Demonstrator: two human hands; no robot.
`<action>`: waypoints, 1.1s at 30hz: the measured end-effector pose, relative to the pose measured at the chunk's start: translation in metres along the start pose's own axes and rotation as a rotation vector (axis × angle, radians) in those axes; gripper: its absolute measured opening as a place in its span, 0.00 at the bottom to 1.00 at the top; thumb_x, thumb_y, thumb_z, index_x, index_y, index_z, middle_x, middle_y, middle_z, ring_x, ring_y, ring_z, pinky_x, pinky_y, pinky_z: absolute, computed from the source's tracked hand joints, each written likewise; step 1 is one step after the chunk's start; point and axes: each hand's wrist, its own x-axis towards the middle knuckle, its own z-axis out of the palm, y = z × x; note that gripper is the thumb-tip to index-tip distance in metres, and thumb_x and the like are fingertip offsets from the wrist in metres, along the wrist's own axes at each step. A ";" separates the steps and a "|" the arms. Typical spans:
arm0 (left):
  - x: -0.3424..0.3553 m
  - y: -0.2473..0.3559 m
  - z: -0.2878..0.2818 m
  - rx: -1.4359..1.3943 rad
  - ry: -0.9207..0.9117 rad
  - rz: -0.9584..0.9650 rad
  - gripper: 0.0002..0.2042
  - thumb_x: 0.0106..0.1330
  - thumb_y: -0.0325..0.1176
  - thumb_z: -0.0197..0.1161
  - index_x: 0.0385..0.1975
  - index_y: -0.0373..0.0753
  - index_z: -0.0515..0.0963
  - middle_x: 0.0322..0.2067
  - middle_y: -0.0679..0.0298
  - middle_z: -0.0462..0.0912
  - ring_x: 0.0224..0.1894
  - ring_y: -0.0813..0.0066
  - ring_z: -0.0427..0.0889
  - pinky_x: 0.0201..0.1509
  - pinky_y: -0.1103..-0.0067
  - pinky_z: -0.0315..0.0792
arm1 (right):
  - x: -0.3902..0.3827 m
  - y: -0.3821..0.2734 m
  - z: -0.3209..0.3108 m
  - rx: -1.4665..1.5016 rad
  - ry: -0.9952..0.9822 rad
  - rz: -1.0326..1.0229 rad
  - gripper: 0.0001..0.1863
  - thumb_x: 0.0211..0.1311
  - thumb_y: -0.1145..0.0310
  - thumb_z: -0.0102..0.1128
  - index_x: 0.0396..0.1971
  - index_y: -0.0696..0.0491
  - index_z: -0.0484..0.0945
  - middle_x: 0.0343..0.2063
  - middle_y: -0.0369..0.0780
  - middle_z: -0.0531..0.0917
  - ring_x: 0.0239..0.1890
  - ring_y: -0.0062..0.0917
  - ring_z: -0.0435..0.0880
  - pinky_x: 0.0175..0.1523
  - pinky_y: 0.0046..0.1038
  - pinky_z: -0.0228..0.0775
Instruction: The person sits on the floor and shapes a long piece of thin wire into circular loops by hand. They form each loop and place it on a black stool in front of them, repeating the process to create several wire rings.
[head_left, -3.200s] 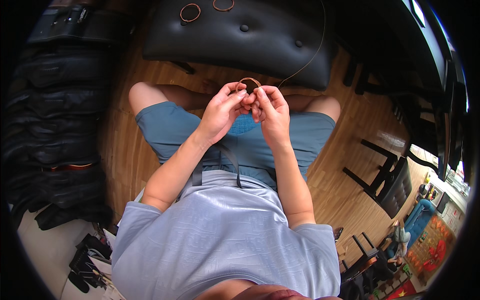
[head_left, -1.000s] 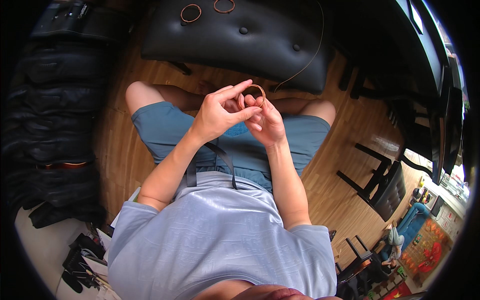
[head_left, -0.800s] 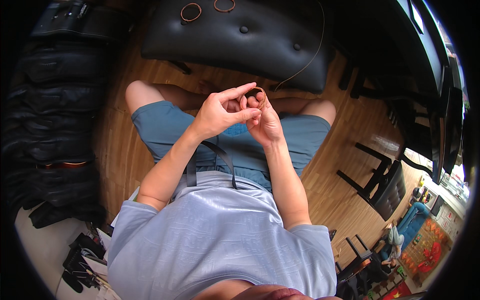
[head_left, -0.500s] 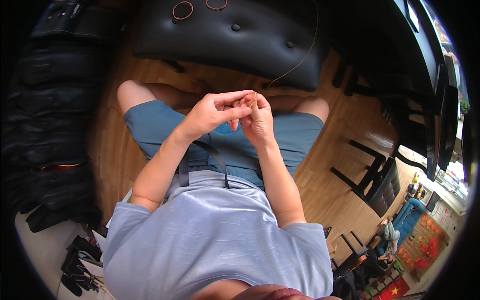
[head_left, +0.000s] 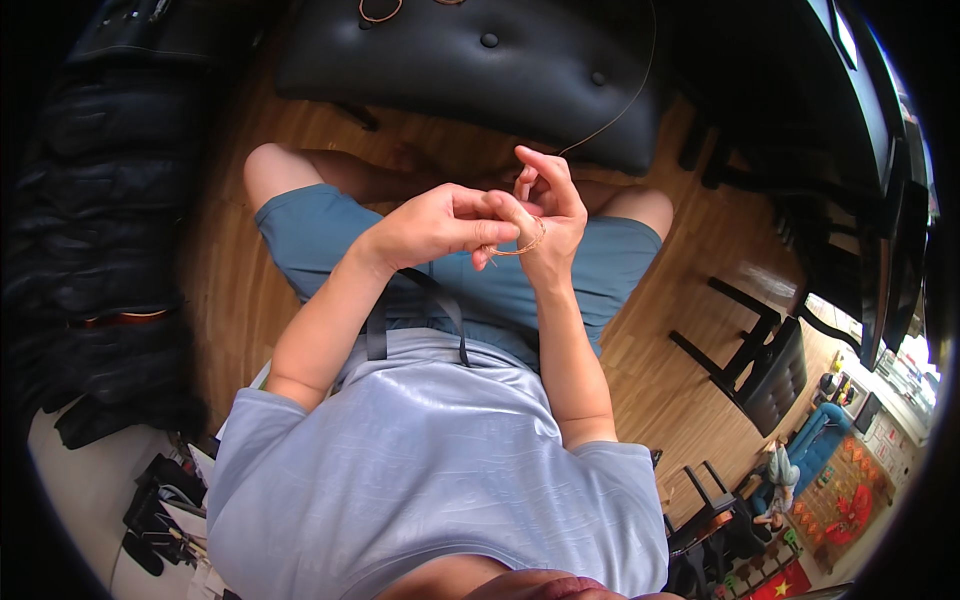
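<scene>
In front of my lap, my left hand (head_left: 440,228) is closed, its thumb and fingertips pinching a thin copper-coloured wire ring (head_left: 541,238). My right hand (head_left: 556,208) meets it fingertip to fingertip. The ring loops about the base of my right thumb, while the other right fingers are partly bent and lifted away. A short wire end seems to stick out below the left fingertips. Behind my right hand, a long thin wire (head_left: 640,88) runs up over the black padded bench (head_left: 430,72); whether it joins the ring is hidden.
Another copper-coloured ring (head_left: 381,12) lies on the bench, with part of one more at the picture's upper edge. I sit with bent legs on a wooden floor (head_left: 650,390). A black chair (head_left: 765,370) is on its side in the view at right; black leather seating (head_left: 110,210) lines the left.
My right hand has turned and its fingers have lifted apart from the pinch. The ring now shows lower, around the right thumb. The whole view has shifted slightly.
</scene>
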 end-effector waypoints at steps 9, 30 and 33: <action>0.003 -0.014 -0.019 -0.655 0.112 0.133 0.20 0.74 0.30 0.59 0.63 0.35 0.68 0.41 0.65 0.81 0.34 0.84 0.82 0.40 0.87 0.80 | 0.003 -0.005 -0.015 0.099 -0.149 0.005 0.22 0.56 0.83 0.70 0.53 0.61 0.80 0.55 0.43 0.77 0.49 0.24 0.82 0.52 0.25 0.80; 0.000 -0.012 -0.020 -0.471 0.054 0.010 0.13 0.75 0.44 0.57 0.40 0.41 0.78 0.35 0.69 0.78 0.36 0.80 0.73 0.43 0.80 0.69 | 0.009 -0.009 -0.014 -0.008 -0.042 0.124 0.04 0.61 0.77 0.69 0.35 0.59 0.87 0.32 0.36 0.83 0.28 0.14 0.77 0.28 0.17 0.68; 0.001 -0.019 -0.025 -0.518 -0.033 0.026 0.08 0.72 0.39 0.62 0.40 0.42 0.80 0.34 0.70 0.78 0.35 0.81 0.74 0.43 0.80 0.70 | 0.009 -0.009 -0.015 0.026 -0.087 0.148 0.04 0.61 0.76 0.69 0.35 0.59 0.87 0.31 0.36 0.82 0.27 0.14 0.77 0.28 0.17 0.67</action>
